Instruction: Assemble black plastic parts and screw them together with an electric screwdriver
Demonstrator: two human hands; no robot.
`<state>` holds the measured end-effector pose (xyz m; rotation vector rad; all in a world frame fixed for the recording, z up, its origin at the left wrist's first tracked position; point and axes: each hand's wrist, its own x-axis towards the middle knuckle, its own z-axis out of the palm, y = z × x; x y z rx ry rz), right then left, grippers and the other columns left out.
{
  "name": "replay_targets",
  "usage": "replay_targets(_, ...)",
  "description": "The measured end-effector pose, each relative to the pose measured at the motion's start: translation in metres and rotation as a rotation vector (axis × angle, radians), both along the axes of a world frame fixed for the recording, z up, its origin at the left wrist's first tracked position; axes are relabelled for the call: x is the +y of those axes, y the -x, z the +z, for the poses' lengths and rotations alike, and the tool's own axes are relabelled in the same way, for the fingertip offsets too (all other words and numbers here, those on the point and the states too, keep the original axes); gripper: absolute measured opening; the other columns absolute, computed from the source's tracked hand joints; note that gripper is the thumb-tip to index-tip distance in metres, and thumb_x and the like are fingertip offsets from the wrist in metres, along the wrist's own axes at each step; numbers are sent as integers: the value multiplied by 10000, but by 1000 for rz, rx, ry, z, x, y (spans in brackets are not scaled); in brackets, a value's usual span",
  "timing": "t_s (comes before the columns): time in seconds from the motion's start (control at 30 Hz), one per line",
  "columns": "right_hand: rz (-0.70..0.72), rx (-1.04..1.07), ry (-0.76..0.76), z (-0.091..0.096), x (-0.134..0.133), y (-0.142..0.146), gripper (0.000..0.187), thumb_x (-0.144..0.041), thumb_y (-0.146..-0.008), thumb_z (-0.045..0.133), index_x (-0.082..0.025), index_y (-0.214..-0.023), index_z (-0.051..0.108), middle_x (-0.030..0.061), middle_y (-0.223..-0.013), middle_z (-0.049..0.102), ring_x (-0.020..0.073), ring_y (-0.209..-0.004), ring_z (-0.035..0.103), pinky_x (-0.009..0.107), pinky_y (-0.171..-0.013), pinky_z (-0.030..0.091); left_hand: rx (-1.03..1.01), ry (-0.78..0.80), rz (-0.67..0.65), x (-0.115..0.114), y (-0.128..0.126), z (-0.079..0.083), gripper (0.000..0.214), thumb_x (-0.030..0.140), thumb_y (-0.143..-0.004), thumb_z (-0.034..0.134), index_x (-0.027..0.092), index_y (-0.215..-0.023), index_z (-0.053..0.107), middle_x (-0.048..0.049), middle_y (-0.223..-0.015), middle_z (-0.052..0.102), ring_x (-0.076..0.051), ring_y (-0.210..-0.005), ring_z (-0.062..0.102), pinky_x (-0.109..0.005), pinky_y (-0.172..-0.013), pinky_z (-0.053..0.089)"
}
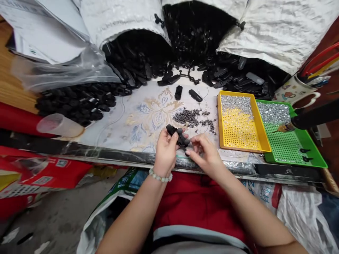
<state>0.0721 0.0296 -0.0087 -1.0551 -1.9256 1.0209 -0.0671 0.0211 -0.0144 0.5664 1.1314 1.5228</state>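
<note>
My left hand (165, 151), with a bead bracelet on the wrist, is closed round a small black plastic part (178, 135) held just above the table's front edge. My right hand (203, 153) is right beside it, fingers curled and pinched at the part's lower end; whether it holds something small of its own is hidden. Behind the hands lies a heap of small dark metal pieces (192, 118) on the patterned cloth (148, 116). Two loose black parts (178, 92) lie farther back.
A yellow tray (262, 139) and a green tray (315, 158), both with small silvery screws, stand at the right. An electric screwdriver (309, 118) hangs over the green tray. Piles of black parts (76, 102) and white sacks (122, 17) fill the back. A plastic cup (59, 125) lies at the left.
</note>
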Motion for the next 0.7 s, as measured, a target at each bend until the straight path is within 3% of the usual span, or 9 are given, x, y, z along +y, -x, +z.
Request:
replay_targets(0.07,34,-101,-193,-6,-11,-4,229,-273,-854,543,-204,-1070,507,42,-865,516,128,-718,507,250,-610,459,-28,-2,22,0,0,1,271,266,-777,637,186,-972,467,-51,-976,655,-145,-787,667,-320,-749,542)
replay_targets(0.17,52,-174,-348,-14,-21,-5,234,-205,-889,479,-189,-1121,514,74,-932,559,148,-834,547,269,-719,483,-30,-4,40,0,0,2,275,259,-773,636,186,-974,463,-46,-951,661,-147,-763,674,-313,-724,547)
replay_targets(0.4,-16,-277,-440,-17,-22,2,177,-166,-891,431,-142,-1030,538,85,-864,587,163,-798,555,287,-718,492,-10,-15,60,-1,-2,2,255,247,-768,637,185,-948,468,-29,-902,661,-145,-746,678,-297,-701,550)
replay_targets(0.7,7,-314,-414,-22,-18,4,162,-176,-915,381,-154,-946,538,88,-860,562,166,-806,519,294,-722,474,-72,-21,73,1,-2,2,275,255,-741,671,187,-917,471,-29,-911,666,-158,-777,682,-319,-723,550)
